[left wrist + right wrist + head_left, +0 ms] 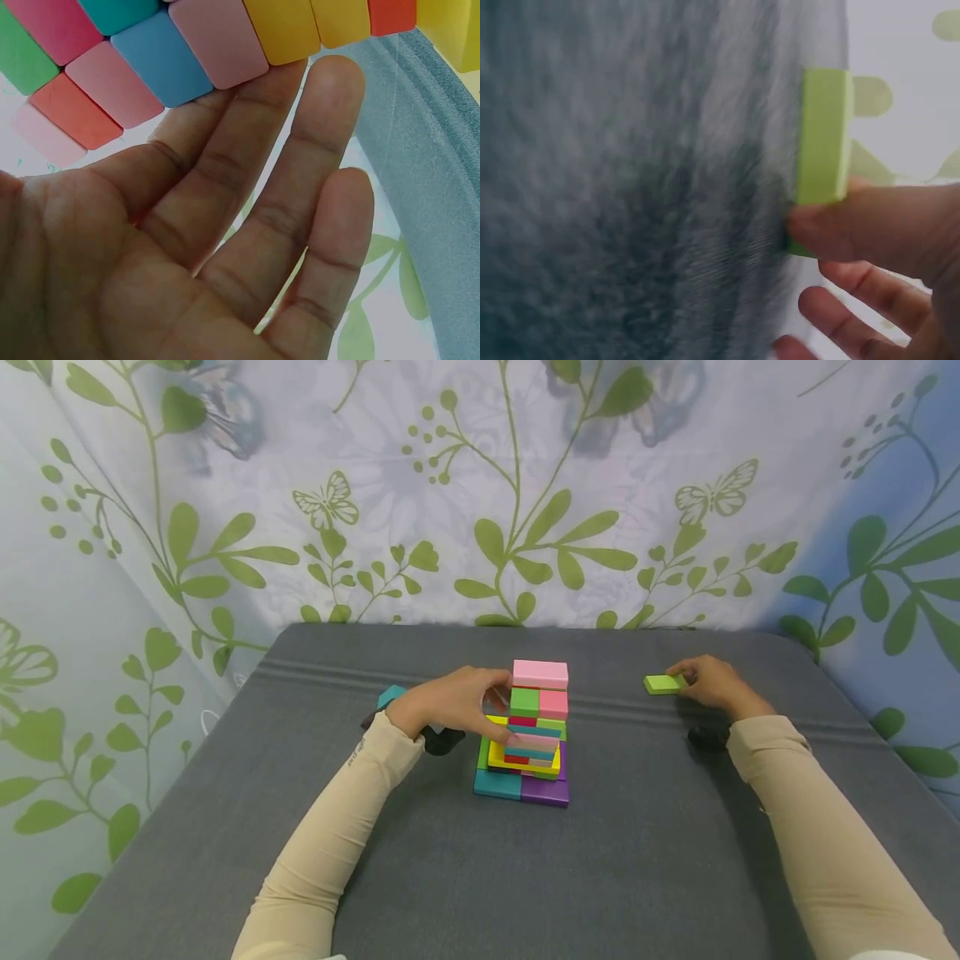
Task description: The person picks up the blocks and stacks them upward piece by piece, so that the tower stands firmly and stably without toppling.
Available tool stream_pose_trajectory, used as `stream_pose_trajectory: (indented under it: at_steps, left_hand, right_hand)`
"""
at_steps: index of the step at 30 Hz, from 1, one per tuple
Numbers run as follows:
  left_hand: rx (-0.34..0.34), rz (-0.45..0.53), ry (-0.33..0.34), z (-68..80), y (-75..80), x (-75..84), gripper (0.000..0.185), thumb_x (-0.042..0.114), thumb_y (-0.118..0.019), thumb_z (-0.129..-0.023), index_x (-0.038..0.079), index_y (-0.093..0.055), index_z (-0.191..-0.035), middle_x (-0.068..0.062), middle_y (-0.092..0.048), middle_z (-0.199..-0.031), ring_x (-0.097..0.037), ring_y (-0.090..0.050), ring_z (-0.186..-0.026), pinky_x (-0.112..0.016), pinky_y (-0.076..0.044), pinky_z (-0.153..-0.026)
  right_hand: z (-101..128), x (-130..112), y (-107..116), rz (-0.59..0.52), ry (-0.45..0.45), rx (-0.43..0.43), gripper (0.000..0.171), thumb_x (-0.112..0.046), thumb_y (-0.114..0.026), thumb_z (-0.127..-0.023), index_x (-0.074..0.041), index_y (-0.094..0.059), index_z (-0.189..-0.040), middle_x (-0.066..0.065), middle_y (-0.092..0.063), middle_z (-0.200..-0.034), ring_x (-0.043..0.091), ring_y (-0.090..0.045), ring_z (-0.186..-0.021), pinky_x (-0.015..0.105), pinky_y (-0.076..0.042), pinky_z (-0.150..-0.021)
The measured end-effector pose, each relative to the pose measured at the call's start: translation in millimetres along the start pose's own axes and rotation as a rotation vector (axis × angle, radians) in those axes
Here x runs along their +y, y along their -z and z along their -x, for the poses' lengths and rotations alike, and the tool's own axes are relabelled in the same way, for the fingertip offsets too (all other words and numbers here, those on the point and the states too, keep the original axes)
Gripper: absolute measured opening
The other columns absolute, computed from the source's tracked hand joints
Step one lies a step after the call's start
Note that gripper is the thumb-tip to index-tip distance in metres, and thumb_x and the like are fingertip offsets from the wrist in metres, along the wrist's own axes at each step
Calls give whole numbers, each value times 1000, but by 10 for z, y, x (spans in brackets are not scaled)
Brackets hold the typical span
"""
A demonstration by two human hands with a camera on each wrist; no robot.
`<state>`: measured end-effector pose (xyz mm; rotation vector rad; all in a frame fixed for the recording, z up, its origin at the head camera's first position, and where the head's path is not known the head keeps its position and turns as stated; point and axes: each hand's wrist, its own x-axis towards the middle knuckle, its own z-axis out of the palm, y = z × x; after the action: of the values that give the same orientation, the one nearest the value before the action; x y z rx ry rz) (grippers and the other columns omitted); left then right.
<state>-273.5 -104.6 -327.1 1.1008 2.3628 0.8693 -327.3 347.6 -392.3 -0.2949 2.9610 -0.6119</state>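
A tower of coloured wooden blocks (538, 703) stands at the middle of the table, with a pink block (540, 674) on top and teal and purple blocks at its base. My left hand (457, 700) is at the tower's left side, thumb reaching across its front near a light pink block. In the left wrist view, the fairly straight fingers (247, 187) lie against the row of blocks (217, 41). Off to the right, my right hand (712, 682) pinches a lime green block (662, 684) by one end. In the right wrist view, that block (823, 139) points away from the thumb.
The grey table (615, 860) runs back to a cloth (420, 527) printed with leaves and butterflies. A teal piece (391, 695) shows behind my left wrist. Dark wrist gear (442, 741) sits beneath the left wrist, and more (707, 737) beside the right.
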Motion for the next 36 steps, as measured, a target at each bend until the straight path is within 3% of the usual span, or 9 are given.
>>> stream_pose_trajectory:
  at_steps: [3, 8, 15, 19, 22, 26, 30, 36]
  left_hand:
    - [0, 4, -2, 0, 3, 0, 65, 28, -87, -90, -1, -59, -142, -14, -66, -136, -26, -68, -122, -37, -54, -107]
    - [-3, 0, -3, -2, 6, 5, 65, 29, -86, -91, -1, -59, -141, -14, -66, -137, -25, -68, -121, -35, -54, -106]
    - [-3, 3, -3, 4, 10, 17, 65, 29, -86, -91, -1, -59, -141, -14, -67, -136, -25, -68, -121, -35, -54, -106]
    - [-3, 2, -4, 2, 11, 15, 65, 29, -86, -90, -1, -59, -141, -14, -67, -136, -25, -68, -121, -35, -54, -106]
    - [-4, 0, -6, 2, 12, 13, 65, 28, -87, -90, -1, -60, -141, -14, -67, -136, -25, -68, -121, -35, -54, -106]
    - [-2, 3, -8, 0, 10, -1, 64, 27, -87, -90, 0, -60, -141, -14, -67, -136, -25, -68, -121, -35, -54, -106]
    - [0, 4, -7, 2, 10, -3, 65, 27, -87, -90, -1, -60, -141, -14, -67, -136, -25, -68, -121, -35, -54, -107]
    - [5, 3, -14, 9, 12, -1, 66, 28, -88, -90, -1, -60, -142, -14, -67, -136, -24, -68, -120, -39, -54, -108]
  right_hand:
    - [58, -80, 1, 18, 37, -27, 41, 0, -79, -92, 12, -68, -130, 44, -62, -131, 62, -59, -117, 71, -48, -95]
    - [189, -262, -66, 21, 88, -69, 41, -10, -84, -93, 11, -72, -126, 34, -71, -122, 56, -66, -113, 68, -52, -93]
    - [397, -553, -183, -20, 183, -19, 38, -17, -85, -94, 7, -74, -121, 27, -75, -116, 48, -71, -109, 65, -54, -93]
    - [539, -748, -145, -127, 241, 90, 34, -14, -83, -97, 5, -75, -123, 22, -75, -115, 39, -71, -105, 56, -58, -92]
    - [647, -928, -86, -250, 306, 220, 30, -6, -83, -95, 3, -76, -123, 14, -76, -111, 21, -69, -99, 35, -59, -89]
    - [745, -1169, -36, -414, 420, 362, 34, 9, -82, -90, 6, -76, -123, -6, -76, -109, 2, -66, -94, 12, -51, -85]
    - [816, -1397, -4, -503, 523, 438, 38, 17, -81, -84, 8, -75, -121, -19, -73, -112, 1, -66, -97, 10, -50, -89]
    - [908, -1686, 40, -515, 658, 485, 46, 24, -81, -76, 7, -76, -118, -12, -75, -114, 7, -67, -99, 15, -50, -93]
